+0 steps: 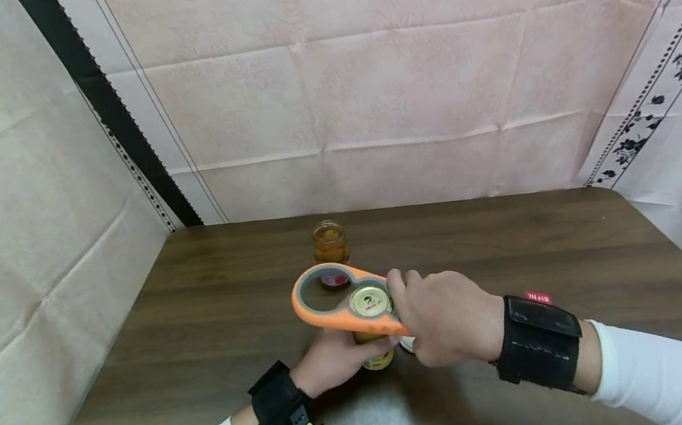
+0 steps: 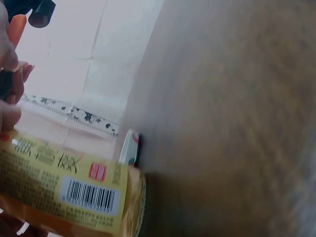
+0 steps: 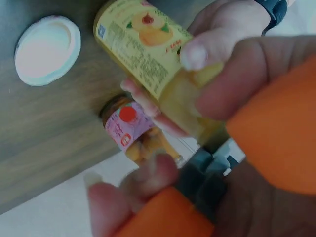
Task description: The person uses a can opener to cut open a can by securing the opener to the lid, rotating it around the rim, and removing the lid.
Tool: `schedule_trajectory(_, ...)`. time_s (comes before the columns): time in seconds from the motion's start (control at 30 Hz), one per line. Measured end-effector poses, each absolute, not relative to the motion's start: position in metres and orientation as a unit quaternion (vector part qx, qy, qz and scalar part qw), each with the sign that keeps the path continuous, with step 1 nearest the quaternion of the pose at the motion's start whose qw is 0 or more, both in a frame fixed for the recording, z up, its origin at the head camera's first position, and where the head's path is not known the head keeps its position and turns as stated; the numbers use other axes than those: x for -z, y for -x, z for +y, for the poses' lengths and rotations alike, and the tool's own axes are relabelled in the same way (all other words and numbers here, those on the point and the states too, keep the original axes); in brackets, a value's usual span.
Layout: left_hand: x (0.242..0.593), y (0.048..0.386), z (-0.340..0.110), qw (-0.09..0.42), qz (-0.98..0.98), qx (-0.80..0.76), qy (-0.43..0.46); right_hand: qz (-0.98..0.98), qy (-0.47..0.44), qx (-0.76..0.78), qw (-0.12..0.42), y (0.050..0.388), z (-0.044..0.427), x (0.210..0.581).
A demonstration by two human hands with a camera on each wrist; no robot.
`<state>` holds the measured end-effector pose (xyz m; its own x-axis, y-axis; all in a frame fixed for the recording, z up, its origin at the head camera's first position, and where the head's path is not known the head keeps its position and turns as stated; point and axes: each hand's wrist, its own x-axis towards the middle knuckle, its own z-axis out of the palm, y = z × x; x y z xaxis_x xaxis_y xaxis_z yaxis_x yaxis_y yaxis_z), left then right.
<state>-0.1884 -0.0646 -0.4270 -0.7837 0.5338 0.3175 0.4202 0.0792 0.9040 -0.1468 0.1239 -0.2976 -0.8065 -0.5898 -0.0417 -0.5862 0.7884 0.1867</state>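
My left hand [image 1: 332,359] grips a glass jar of yellow fruit [image 1: 380,362] around its body, thumb across the front. The jar's yellow label [image 3: 140,39] shows peaches, and a barcode [image 2: 91,195] is on another side. Above the table, my right hand [image 1: 450,318] holds an orange and grey jar opener [image 1: 300,303] by its handles. The opener's smaller opening surrounds the jar's gold lid [image 1: 370,301]; its larger loop sticks out to the left. How firmly the opener bears on the lid cannot be seen.
Behind the hands stands a second glass jar [image 1: 328,241] with orange contents, a pink label and no lid on its mouth. A loose white lid [image 3: 47,52] lies on the wooden table [image 1: 245,288], partly behind my right hand in the head view. Pale cloth hangs at the back and sides.
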Motion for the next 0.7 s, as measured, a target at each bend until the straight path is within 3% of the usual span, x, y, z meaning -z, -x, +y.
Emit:
schedule_trajectory(0.17, 0.429, 0.181, -0.061, 0.031, 0.753, -0.591, -0.288, -0.961, -0.271, 0.056, 0.019, 0.141, 0.12, 0.305)
schedule_trajectory(0.4, 0.426, 0.171, -0.057, 0.008, 0.767, -0.59, -0.253, -0.966, -0.241, 0.032, 0.086, 0.131, 0.113, 0.315)
schedule_trajectory(0.7, 0.423, 0.164, -0.052, -0.007, 0.804, -0.557, -0.21, -0.969, -0.213, 0.034, 0.117, 0.126, 0.109, 0.318)
